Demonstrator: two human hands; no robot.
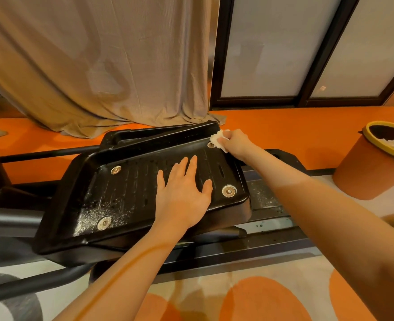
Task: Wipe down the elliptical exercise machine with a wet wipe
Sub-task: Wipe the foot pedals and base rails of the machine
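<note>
Both bare forearms reach in from the bottom edge over a carpet (214,283) patterned in grey and orange, toward the black foot pedal (126,188) of the elliptical machine. That pedal is a wide ribbed tray with a raised lip, tilted a little, and it carries 4 round metal bolts, one near each corner; pale dust speckles its near left part around the bolt (104,222) there. The left hand (184,193) lies flat on the ribbed surface in the right half of the pedal, palm down, its fingers straight and slightly spread, gripping nothing. The right hand (234,143) is at the far right corner of the pedal, where its fingers curl round a crumpled white wet wipe (218,140) and press it against the corner, right beside the far right bolt, which the wipe partly covers. A second black pedal edge (159,133) shows just behind the first one, and dark rails (249,242) of the machine run beneath, also dusted with pale specks near the right end. An orange waste bin (370,172) with a yellow-green rim stands on the floor to the right, well apart from the pedal, with crumpled white material inside. Behind the machine a beige curtain (98,61) hangs down to an orange strip of floor, and to its right are dark-framed sliding panels (265,49) with frosted panes.
</note>
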